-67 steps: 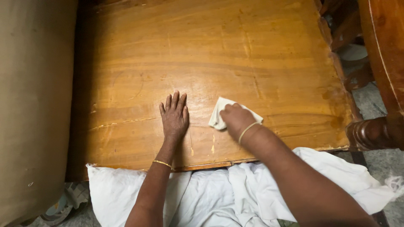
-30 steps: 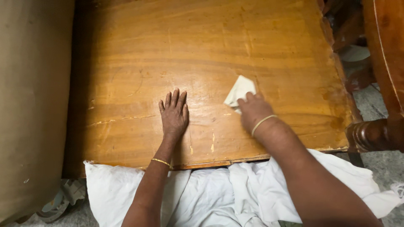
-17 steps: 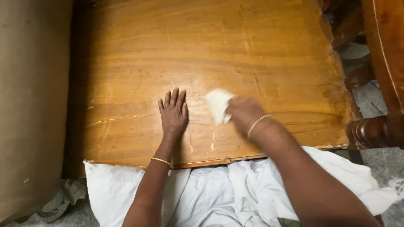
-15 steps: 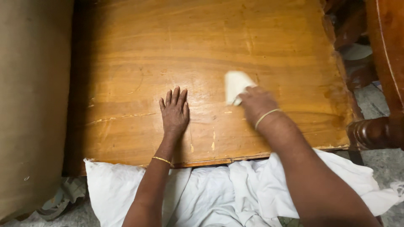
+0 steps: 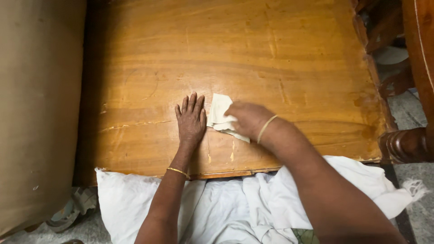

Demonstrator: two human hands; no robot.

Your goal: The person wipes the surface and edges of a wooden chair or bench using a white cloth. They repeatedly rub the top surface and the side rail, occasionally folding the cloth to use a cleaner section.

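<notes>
**While one hand lies flat, the other presses a cloth to the tabletop**

While the left hand rests palm down on the wooden table, its fingers stretched out straight and slightly spread, it holds nothing. A thin gold bangle circles that wrist, close to the near edge of the table.

Just to its right, the right hand is closed down over a small white cloth, pinning it against the wood. The cloth is folded and crumpled; its left part sticks out from under the fingers and lies just beside the left hand's thumb side, near enough that they may touch, though this cannot be told for sure. A pale bangle sits on the right wrist.

The tabletop is orange-brown and glossy, with scratches and pale chipped spots near the front edge, some of them right below the cloth. White fabric covers the person's lap under both forearms. A tan cushioned surface fills the left side, and dark turned wood furniture stands at the right, beside the table's corner.
</notes>
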